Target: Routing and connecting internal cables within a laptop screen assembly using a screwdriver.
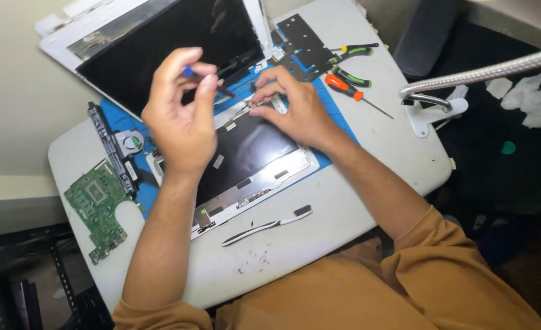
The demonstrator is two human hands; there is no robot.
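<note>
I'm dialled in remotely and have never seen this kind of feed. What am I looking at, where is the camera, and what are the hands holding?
There is one picture, from a camera worn on the person's head, looking down at a small white table. No machine: two bare hands. The left hand pinches a thin blue-handled tool. The right hand presses its fingertips on the hinge area of an opened laptop base, which lies on a blue mat; what it grips, if anything, is too small to tell. The white-framed screen lies behind. Around it: a green circuit board, a small fan, screwdrivers, and a black-and-white toothbrush.
</note>
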